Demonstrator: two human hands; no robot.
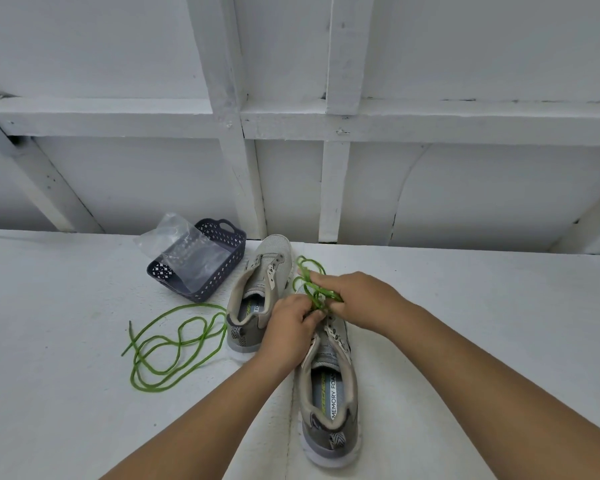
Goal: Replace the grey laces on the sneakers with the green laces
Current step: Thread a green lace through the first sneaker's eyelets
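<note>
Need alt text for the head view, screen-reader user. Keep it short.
Both hands, left hand and right hand, work a green lace at the front of the near grey sneaker on a white table. A second sneaker without laces stands behind it; another green lace lies loose to the left, near a dark basket holding a clear plastic bag.

sneakers (329, 382): grey, zigzag heel tabs | laces (174, 344): green | basket (201, 261): dark blue-grey lattice | table (49, 341): white

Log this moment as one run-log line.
step: lacing near sneaker | both hands: left, right on green lace | spare lace loose on table
</note>
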